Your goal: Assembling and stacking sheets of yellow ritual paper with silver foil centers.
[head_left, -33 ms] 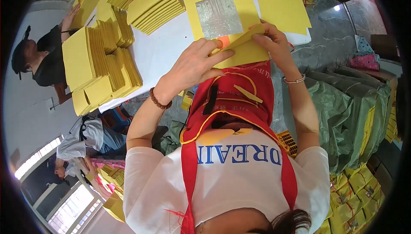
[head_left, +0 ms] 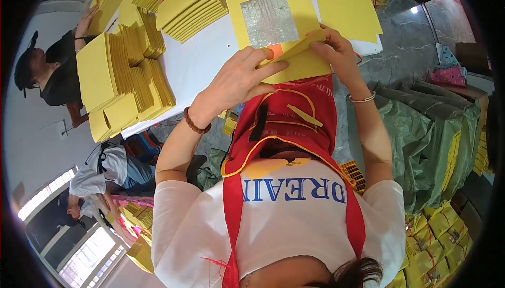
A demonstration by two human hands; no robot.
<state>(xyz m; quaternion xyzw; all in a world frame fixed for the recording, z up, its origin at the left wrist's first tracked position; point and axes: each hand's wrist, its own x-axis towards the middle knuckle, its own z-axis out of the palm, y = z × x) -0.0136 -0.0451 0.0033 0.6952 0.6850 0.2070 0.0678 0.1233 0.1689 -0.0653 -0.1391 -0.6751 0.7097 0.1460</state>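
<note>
A yellow paper sheet (head_left: 307,22) with a silver foil square (head_left: 267,19) and orange marks lies at the table's near edge. Its near edge is turned up into a fold. My right hand (head_left: 339,56) pinches that raised flap at its right end between thumb and fingers. On the left side, my left hand (head_left: 234,77) is closed over the fold, its bent fingers pressing the paper near the lower orange mark; part of the paper under them is hidden. More flat yellow sheets (head_left: 344,6) lie just to the right.
Stacks of folded yellow paper (head_left: 192,9) cover the left of the white table (head_left: 202,56). A person in a black cap (head_left: 55,72) works at its far left; another person (head_left: 105,169) bends at lower left. Green sacks (head_left: 415,146) and yellow bundles (head_left: 434,240) stand on the right.
</note>
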